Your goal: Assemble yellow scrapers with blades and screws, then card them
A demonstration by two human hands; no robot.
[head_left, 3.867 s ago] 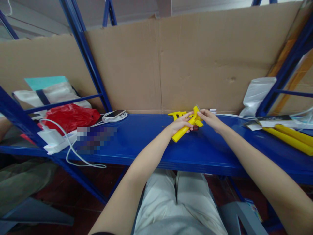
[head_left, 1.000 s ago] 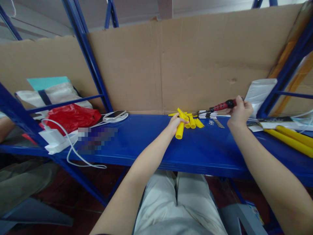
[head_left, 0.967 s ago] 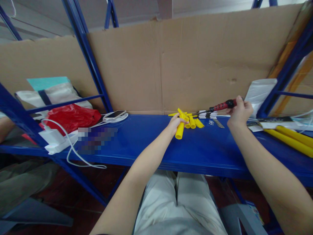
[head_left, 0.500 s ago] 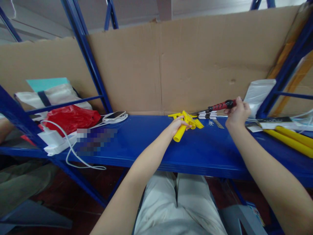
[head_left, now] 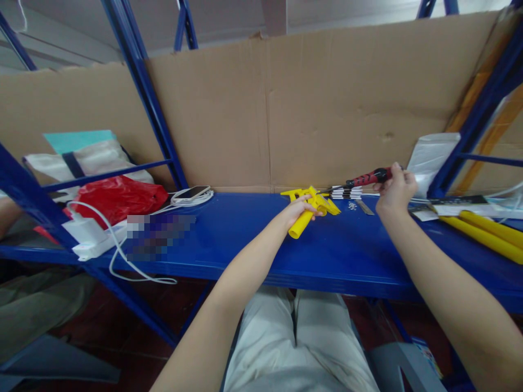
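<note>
My left hand [head_left: 298, 211] is wrapped round a yellow plastic tube assembly [head_left: 299, 226], whose open end points down toward me. In my right hand [head_left: 395, 190] is a red and black screwdriver [head_left: 365, 178], gripped at the rear of its handle. Its shaft slants down left and meets the yellow part near my left fingers; the tip is too small to make out. Other yellow plastic pieces [head_left: 292, 194] lie just behind my left hand. Right of them are small pale screw-like bits [head_left: 352, 206], a flat metal strip [head_left: 365, 207] and a stack of white and black pieces [head_left: 346, 193].
Two yellow tubes [head_left: 490, 231] lie at the right of the blue shelf [head_left: 245, 239]. At left are a phone [head_left: 193, 193] on coiled white cable, a red plastic bag [head_left: 122, 197] and a white power strip [head_left: 87, 247]. Cardboard [head_left: 318, 109] stands behind; blue posts flank it.
My right hand and the screwdriver have shifted very slightly, the shaft now angled a little more steeply. The yellow assembly has tilted slightly in my left hand. Both grips stay the same.
</note>
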